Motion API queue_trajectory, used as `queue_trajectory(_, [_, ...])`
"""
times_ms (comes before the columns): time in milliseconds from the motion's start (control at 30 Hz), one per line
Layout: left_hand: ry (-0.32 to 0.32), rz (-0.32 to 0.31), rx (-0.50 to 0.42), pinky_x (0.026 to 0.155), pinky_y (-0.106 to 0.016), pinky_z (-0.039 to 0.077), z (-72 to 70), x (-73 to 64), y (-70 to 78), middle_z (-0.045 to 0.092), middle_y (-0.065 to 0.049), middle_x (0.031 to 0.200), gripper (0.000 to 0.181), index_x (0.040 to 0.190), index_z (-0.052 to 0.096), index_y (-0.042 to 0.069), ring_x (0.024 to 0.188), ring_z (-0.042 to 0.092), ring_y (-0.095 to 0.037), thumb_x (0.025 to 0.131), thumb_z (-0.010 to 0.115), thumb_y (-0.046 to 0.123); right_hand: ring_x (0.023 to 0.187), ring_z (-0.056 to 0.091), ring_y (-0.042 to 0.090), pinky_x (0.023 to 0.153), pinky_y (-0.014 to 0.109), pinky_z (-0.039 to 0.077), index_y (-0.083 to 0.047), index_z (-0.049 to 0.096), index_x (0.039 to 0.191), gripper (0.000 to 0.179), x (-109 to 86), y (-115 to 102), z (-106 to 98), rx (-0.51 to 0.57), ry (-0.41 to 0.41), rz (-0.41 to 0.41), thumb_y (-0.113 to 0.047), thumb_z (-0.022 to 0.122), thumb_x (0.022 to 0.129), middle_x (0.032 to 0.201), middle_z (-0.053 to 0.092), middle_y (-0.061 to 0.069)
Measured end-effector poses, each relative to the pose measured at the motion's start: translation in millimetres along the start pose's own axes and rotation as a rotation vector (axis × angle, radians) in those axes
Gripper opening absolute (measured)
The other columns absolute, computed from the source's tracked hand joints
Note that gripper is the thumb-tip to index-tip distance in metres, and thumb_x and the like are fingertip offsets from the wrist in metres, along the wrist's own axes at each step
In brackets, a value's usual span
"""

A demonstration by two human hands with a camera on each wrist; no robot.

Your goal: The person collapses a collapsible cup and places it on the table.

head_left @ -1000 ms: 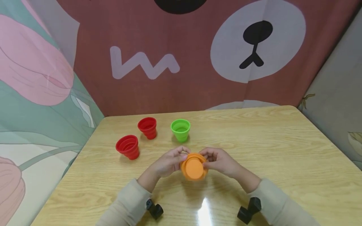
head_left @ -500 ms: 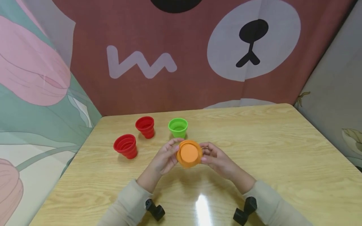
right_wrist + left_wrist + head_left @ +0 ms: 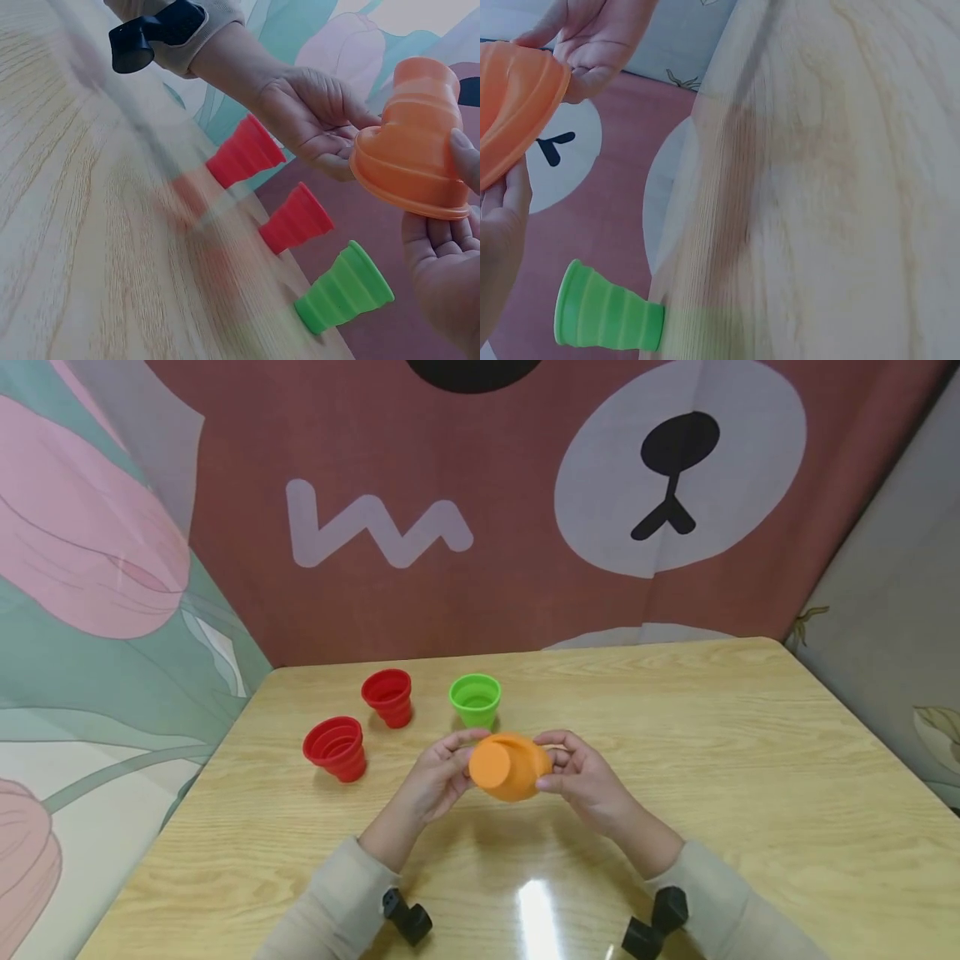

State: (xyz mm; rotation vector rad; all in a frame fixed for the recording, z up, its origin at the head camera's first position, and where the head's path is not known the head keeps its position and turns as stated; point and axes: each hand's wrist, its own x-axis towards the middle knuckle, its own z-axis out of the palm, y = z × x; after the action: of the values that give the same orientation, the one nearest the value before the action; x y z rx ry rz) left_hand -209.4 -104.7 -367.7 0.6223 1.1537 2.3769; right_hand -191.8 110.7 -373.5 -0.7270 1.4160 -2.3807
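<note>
An orange collapsible cup (image 3: 508, 770) is held above the table, its base tilted toward the head camera. In the right wrist view the orange cup (image 3: 416, 142) is partly extended and lopsided, one side bulging. My left hand (image 3: 444, 777) pinches its left edge between thumb and fingers. From the other side my right hand (image 3: 585, 774) grips the rim, thumb on the near face and fingers behind. Behind the hands a green collapsible cup (image 3: 476, 700) stands upright, its lower part close to the left fingertips in the head view.
Two red collapsible cups, a nearer one (image 3: 336, 749) and a farther one (image 3: 388, 697), stand upright at the left of the wooden table (image 3: 712, 760). A printed bear curtain (image 3: 510, 593) hangs behind the far edge. Black devices (image 3: 407, 917) are strapped to both wrists.
Both hands have raised the orange cup slightly away from the body. Its base has pushed out and swung left, so the cup goes from flat to partly extended. The other cups stay put.
</note>
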Motion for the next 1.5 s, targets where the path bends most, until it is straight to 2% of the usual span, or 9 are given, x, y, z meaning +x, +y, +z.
queue_trajectory(233, [0.059,-0.002,0.085,0.068,-0.025,0.049,-2.7,-1.7,0.8,0.063,-0.004,0.089,0.037,0.102,0.058,0.009,0.077,0.059,-0.013,0.088,0.031,-0.011,0.075,0.056,0.012,0.069,0.024,0.048,-0.006,0.047,0.106,0.037,1.2,1,0,-0.031,0.023,0.013,0.004,0.063,0.074,0.083,0.058,0.004])
queue_trajectory(567, [0.059,-0.024,0.151,0.069,-0.027,0.049,-6.0,-3.4,3.1,0.063,-0.004,0.088,0.03,0.103,0.058,0.008,0.078,0.06,-0.014,0.087,0.038,-0.007,0.073,0.056,0.013,0.067,0.025,0.049,-0.003,0.046,0.105,0.039,5.5,-5,2,-0.13,0.089,0.079,0.006,0.064,0.071,0.083,0.058,0.005])
queue_trajectory(700, [0.074,-0.03,0.153,0.069,-0.028,0.049,-6.3,-2.9,2.0,0.064,-0.005,0.087,0.03,0.104,0.057,0.007,0.077,0.06,-0.015,0.087,0.038,-0.008,0.073,0.055,0.012,0.066,0.023,0.049,0.003,0.043,0.107,0.04,5.7,-8,5,-0.178,0.113,0.1,0.007,0.063,0.072,0.082,0.056,0.005])
queue_trajectory(767, [0.092,-0.041,0.164,0.07,-0.029,0.049,-6.8,-2.2,1.3,0.064,-0.005,0.087,0.032,0.104,0.058,0.007,0.078,0.06,-0.016,0.086,0.037,-0.01,0.072,0.054,0.012,0.065,0.022,0.049,0.008,0.04,0.108,0.042,6.3,-8,5,-0.208,0.124,0.098,0.008,0.062,0.072,0.082,0.055,0.005])
queue_trajectory(867, [0.119,-0.06,0.196,0.071,-0.031,0.049,-7.4,0.2,-0.3,0.064,-0.004,0.087,0.031,0.11,0.054,-0.001,0.079,0.06,-0.016,0.086,0.037,-0.01,0.071,0.053,0.012,0.063,0.021,0.048,0.011,0.036,0.109,0.046,7.9,-6,5,-0.275,0.162,0.103,0.011,0.061,0.071,0.08,0.054,0.005])
queue_trajectory(1000, [0.15,-0.091,0.236,0.072,-0.032,0.049,-7.2,3.8,-3.0,0.063,-0.003,0.087,0.034,0.119,0.038,-0.014,0.079,0.06,-0.016,0.086,0.039,-0.009,0.07,0.051,0.014,0.061,0.021,0.047,0.009,0.04,0.108,0.044,9.6,-4,3,-0.408,0.236,0.126,0.012,0.06,0.07,0.079,0.054,0.006])
queue_trajectory(1200, [0.195,-0.119,0.253,0.068,-0.029,0.05,-4.8,4.3,-5.2,0.063,-0.003,0.085,0.034,0.119,0.04,-0.013,0.075,0.06,-0.016,0.086,0.041,-0.008,0.073,0.052,0.018,0.062,0.023,0.048,0.006,0.045,0.104,0.036,9.1,-2,1,-0.565,0.28,0.127,0.009,0.06,0.072,0.082,0.056,0.011])
queue_trajectory(1500, [0.183,-0.124,0.285,0.069,-0.029,0.049,-4.8,5.2,-7.7,0.063,-0.003,0.086,0.035,0.119,0.042,-0.011,0.075,0.06,-0.015,0.085,0.046,-0.003,0.072,0.053,0.017,0.061,0.023,0.047,0.007,0.047,0.102,0.029,6.9,-2,2,-0.622,0.321,0.098,0.011,0.055,0.074,0.086,0.057,0.013])
